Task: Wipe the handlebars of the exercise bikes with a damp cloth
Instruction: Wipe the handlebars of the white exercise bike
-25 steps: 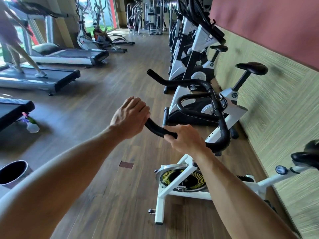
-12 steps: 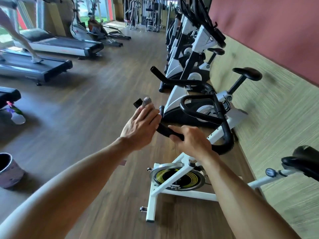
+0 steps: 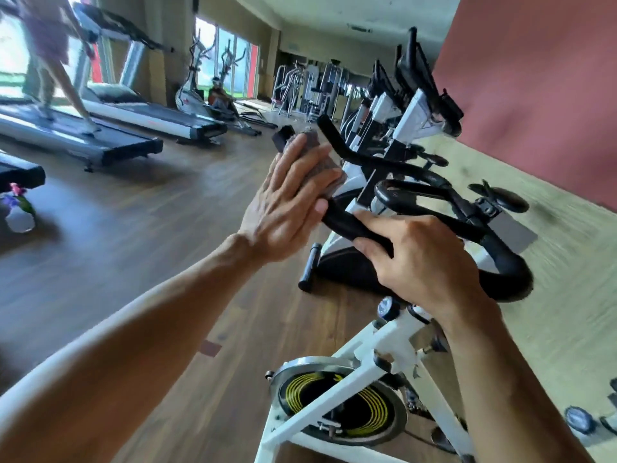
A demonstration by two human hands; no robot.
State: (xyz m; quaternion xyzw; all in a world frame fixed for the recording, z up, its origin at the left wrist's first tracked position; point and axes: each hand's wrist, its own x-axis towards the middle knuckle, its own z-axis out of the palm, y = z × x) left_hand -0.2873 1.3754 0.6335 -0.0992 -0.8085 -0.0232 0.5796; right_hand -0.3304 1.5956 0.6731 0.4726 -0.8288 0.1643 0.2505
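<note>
The nearest exercise bike has a white frame [image 3: 350, 372] and a black looped handlebar [image 3: 347, 228]. My left hand [image 3: 287, 208] holds a grey cloth [image 3: 317, 158] wrapped over the handlebar's left horn, just below its end cap [image 3: 283, 137], with fingers laid over the cloth and the thumb under the bar. My right hand [image 3: 424, 259] grips the same horn lower down, near the bend. The cloth is partly hidden by my fingers.
A row of further exercise bikes [image 3: 410, 128] runs along the right wall. Treadmills [image 3: 100, 142] line the left side, with a person [image 3: 50, 45] walking on one. A spray bottle [image 3: 18, 212] stands on the wooden floor at far left.
My left hand has slid up the left horn toward its end, and the grey cloth now shows under its fingers. My right hand has kept its grip on the bar.
</note>
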